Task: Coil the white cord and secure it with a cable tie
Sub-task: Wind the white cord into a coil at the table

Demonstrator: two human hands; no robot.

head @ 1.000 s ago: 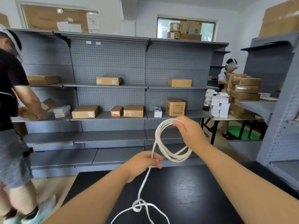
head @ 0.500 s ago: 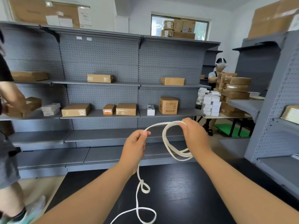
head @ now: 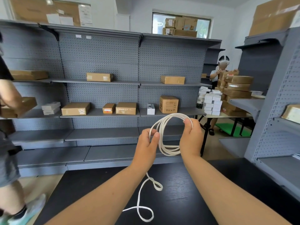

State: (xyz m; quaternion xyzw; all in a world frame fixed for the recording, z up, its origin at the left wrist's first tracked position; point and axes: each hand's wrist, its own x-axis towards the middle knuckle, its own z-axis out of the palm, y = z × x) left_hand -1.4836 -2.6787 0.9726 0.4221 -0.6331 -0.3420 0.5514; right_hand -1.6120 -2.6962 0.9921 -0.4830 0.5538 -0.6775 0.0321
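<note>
The white cord [head: 168, 149] is gathered into several loops held up in the air above the black table [head: 186, 197]. My right hand [head: 191, 138] pinches the top right of the coil between thumb and fingers. My left hand [head: 146, 147] grips the strand on the coil's left side. From under my left hand the loose tail hangs down and lies in two small curls on the table. No cable tie is visible.
Grey pegboard shelving [head: 100, 82] with cardboard boxes stands behind the table. Another grey shelf unit [head: 276, 120] is close on the right. A person [head: 8, 143] stands at the far left, and another person [head: 219, 73] stands behind stacked boxes at the back right.
My left hand rose from low near the table to the coil's left side, bringing another turn of cord up. The tail on the table grew shorter. My right hand kept holding the coil.
</note>
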